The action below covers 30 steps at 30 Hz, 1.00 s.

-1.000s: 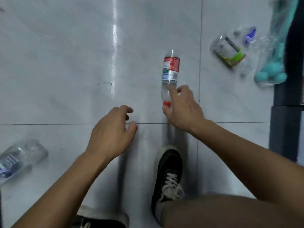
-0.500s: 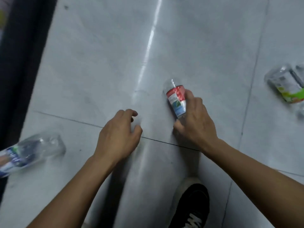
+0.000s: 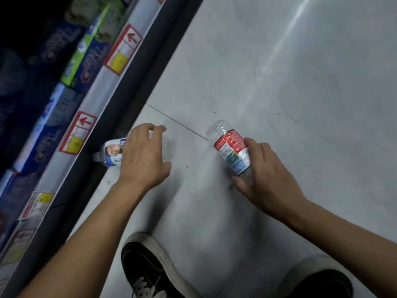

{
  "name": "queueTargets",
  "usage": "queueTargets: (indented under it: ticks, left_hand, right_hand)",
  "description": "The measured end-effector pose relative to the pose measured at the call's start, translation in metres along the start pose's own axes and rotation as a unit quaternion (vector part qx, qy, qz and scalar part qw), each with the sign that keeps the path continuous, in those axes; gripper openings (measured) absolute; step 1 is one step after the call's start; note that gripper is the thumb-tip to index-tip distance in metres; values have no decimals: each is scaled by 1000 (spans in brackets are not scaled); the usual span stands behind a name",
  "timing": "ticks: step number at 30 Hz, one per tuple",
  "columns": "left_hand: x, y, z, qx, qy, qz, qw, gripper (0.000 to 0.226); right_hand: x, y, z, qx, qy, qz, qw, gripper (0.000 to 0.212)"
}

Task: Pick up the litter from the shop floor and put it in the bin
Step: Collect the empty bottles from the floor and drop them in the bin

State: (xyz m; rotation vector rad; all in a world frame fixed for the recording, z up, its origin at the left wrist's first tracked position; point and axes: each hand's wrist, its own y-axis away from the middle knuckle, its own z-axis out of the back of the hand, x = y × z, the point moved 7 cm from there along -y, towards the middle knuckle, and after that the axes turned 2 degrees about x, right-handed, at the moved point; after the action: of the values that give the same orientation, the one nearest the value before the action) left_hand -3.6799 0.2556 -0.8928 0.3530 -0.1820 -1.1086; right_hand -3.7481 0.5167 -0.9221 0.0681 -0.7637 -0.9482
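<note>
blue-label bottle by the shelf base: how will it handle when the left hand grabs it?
The blue-label bottle looks clear and empty, so probably light and crushable. It lies on its side on smooth tile, so a nudge from the left hand may roll it.

We've got a grey tiled floor [image 3: 279, 87] here, with a clear blue-label plastic bottle [image 3: 110, 153] lying on its side by the shelf base, plus two black sneakers [image 3: 148, 269] planted on it.
</note>
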Motion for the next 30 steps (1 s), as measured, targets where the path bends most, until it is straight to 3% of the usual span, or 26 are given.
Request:
queueTargets:
  ticks: [3,6,14,21,30]
  left_hand:
    - [45,-3,-17,46,-41,67,996,91]
    - [63,-5,-26,45,-47,97,993,82]
    - [23,13,10,62,-12,60,996,88]
    - [-34,86,146,94,-16,-3,995,86]
    - [-90,195,419,94,-34,-49,994,83]
  right_hand:
    - [13,-6,-8,18,15,12,1000,89]
    - [16,-12,-10,31,32,17,999,91]
    - [26,8,26,59,82,1,995,92]
    - [76,72,174,69,160,-1,985,88]
    - [216,212,418,44,168,-55,983,87]
